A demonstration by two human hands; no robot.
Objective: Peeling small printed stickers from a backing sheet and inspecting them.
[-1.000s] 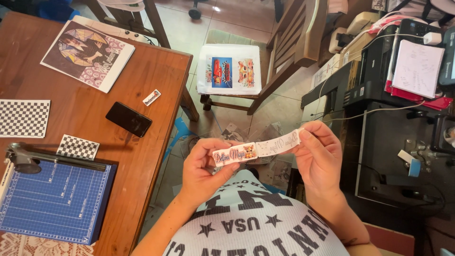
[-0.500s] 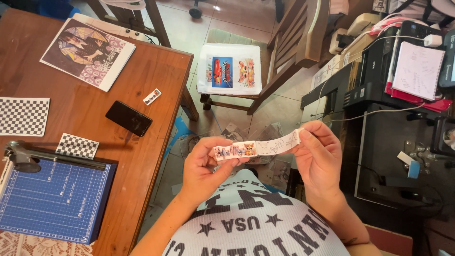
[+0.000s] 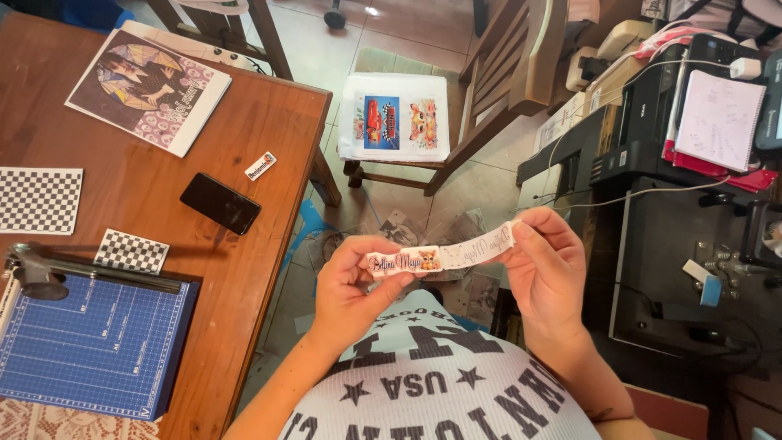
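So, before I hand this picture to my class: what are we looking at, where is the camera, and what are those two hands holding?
The camera sits on a person's head and looks down, so you see their own arms and shirt at the bottom. There is no machine, only bare hands. The left hand and right hand hold between them a narrow printed strip, stretched from one to the other, over the floor and not the table. To the left stands a wooden table with a blue paper cutter, a black phone, two checkered cards, a small label and a printed booklet. Ahead, a chair carries printed sheets.
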